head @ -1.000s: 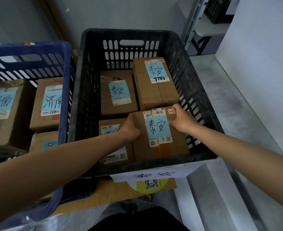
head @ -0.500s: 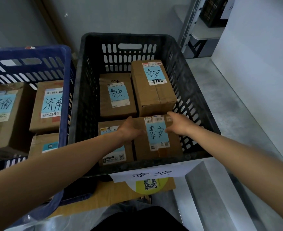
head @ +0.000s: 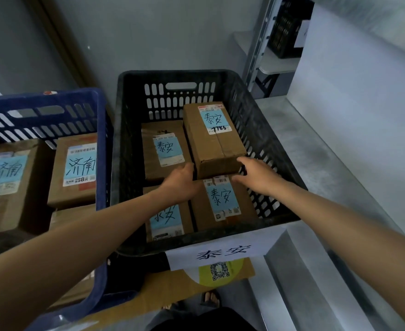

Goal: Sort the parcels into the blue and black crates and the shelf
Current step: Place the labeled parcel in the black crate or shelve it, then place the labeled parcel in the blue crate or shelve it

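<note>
- Both hands reach into the black crate, which holds four brown parcels with blue labels.
- The left hand rests loosely open, holding nothing, on the near-left parcel.
- The right hand, fingers spread and empty, hovers over the near-right parcel, fingertips touching the tall parcel just beyond.
- The blue crate stands left of the left hand.

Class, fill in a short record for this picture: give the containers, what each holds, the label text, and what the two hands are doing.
black crate: four brown parcels, blue labels reading 泰安
blue crate: at least three parcels, two labelled 济南
crate sign: 泰安, on the black crate's front
left hand: open, above the near-left parcel
right hand: open, over the near-right parcel
held: nothing
</note>
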